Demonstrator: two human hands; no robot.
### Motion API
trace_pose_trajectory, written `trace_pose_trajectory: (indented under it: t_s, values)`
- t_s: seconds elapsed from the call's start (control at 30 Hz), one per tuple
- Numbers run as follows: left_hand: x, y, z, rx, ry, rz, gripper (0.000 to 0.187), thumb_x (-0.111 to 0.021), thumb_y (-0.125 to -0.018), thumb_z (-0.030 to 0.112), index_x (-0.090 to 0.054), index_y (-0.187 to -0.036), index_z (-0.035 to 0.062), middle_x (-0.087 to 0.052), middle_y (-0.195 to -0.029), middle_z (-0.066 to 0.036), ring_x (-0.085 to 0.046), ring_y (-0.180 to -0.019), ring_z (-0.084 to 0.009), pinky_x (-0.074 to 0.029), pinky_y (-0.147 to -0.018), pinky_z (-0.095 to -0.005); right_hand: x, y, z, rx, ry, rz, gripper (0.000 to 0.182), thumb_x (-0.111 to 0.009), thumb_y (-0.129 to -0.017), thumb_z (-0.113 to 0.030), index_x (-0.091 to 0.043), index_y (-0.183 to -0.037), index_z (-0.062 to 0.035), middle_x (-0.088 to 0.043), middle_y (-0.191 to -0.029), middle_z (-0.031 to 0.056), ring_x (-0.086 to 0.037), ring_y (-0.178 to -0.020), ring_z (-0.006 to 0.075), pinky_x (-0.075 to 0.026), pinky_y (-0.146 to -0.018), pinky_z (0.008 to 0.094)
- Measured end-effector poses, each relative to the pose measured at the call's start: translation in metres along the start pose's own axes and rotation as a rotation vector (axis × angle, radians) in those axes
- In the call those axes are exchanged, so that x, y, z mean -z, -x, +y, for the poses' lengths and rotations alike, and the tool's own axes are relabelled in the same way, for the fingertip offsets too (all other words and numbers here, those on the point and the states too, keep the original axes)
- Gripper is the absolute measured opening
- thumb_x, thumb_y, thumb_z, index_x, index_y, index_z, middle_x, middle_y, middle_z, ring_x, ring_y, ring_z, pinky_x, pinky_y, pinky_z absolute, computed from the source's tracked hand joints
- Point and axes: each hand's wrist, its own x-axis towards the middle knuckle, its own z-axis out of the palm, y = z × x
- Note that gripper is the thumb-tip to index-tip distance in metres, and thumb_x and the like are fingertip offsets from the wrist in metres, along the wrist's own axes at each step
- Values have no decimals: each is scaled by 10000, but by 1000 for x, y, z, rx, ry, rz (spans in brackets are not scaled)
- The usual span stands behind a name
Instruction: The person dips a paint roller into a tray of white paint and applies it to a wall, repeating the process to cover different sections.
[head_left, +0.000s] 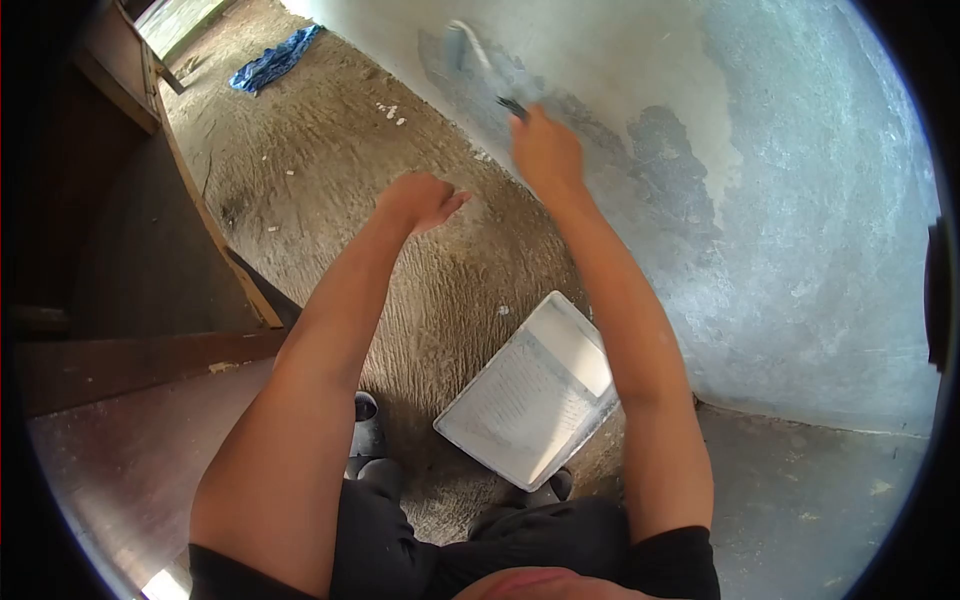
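My right hand [547, 150] is closed around the dark handle of a paint roller [458, 48], its white frame curving up and left. The roller head is against the wall [800, 220], in an area with darker, wet-looking patches. Lower and to the left, my left hand [425, 200] hangs over the rough floor with loosely bent, slightly parted fingers and nothing visible in it. A white paint tray [510, 400] with a ribbed slope lies on the floor near my feet, partly behind my right forearm.
A crumpled blue cloth [275, 62] lies on the brown floor [300, 180] at the upper left. Dark wooden furniture [150, 200] stands along the left side. Small white bits dot the floor. My dark shoes [366, 430] are beside the tray.
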Motion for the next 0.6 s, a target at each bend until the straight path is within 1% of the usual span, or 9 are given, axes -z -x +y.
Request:
trace_pose_trajectory:
  t_s: [0.13, 0.23, 0.3, 0.33, 0.37, 0.43, 0.47, 0.57, 0.6]
  values:
    - [-1, 6, -9, 64, 45, -16, 692, -376, -1163, 578, -790, -1028, 40, -770, -994, -252, -728, -1022, -481, -574, -936, -581, -20, -29, -38, -5, 52, 9, 360, -609, -1108, -343, -659, -1149, 11, -768, -875, 249, -759, -855, 471, -584, -777, 590]
    - [-8, 0, -4, 21, 14, -14, 671, -386, -1163, 566, -787, -1033, 44, -769, -981, -255, -731, -1017, -477, -576, -933, -581, 7, 8, 8, 19, 25, 58, 309, -627, -1106, -350, -656, -1144, -45, -754, -841, 231, -745, -833, 479, -566, -745, 594]
    - [-10, -13, 0, 54, 33, -38, 654, -392, -1162, 555, -786, -1039, 48, -773, -978, -244, -733, -1005, -472, -575, -929, -583, 48, 65, 46, -2, 29, 72, 306, -657, -1094, -333, -651, -1188, -43, -758, -826, 226, -753, -786, 459, -571, -686, 575]
    - [-13, -19, 2, 40, 39, -38, 654, -392, -1162, 555, -786, -1039, 48, -773, -978, -244, -733, -1005, -472, -575, -929, -583, 66, 101, 73, -24, 46, 120, 271, -677, -1089, -317, -652, -1208, -76, -749, -813, 216, -742, -763, 466, -548, -643, 569]
    - [-16, -27, 5, 18, 32, -30, 650, -393, -1163, 552, -785, -1038, 49, -774, -975, -238, -734, -996, -468, -576, -928, -581, 91, 141, 90, -122, 66, 76, 249, -680, -1091, -299, -651, -1221, -88, -748, -828, 211, -735, -768, 476, -539, -642, 566]
    - [-20, -41, 7, -6, 23, -14, 647, -394, -1164, 548, -785, -1037, 49, -775, -972, -231, -735, -987, -464, -577, -926, -580, 126, 230, 123, -238, 129, 119, 254, -678, -1093, -283, -681, -1275, -105, -756, -885, 227, -731, -775, 472, -551, -650, 528]
    - [-23, -46, 8, -20, 27, -3, 645, -396, -1164, 545, -781, -1025, 47, -773, -963, -227, -735, -979, -461, -577, -918, -579, 145, 274, 128, -331, 138, 102, 269, -650, -1121, -268, -670, -1302, -70, -744, -845, 213, -738, -772, 455, -546, -664, 505]
    - [-35, -51, 11, -58, 22, -8, 667, -378, -1171, 546, -773, -995, 39, -768, -933, -222, -741, -949, -451, -591, -904, -578, 160, 400, 142, -451, 219, 214, 334, -620, -1135, -258, -648, -1342, 3, -747, -945, 287, -744, -827, 465, -545, -692, 504]
    - [-39, -48, 11, -83, 11, -17, 691, -358, -1177, 550, -770, -977, 33, -764, -911, -222, -747, -927, -442, -605, -898, -579, 159, 429, 141, -471, 220, 205, 334, -620, -1135, -258, -648, -1342, 3, -747, -945, 287, -744, -827, 465, -545, -692, 504]
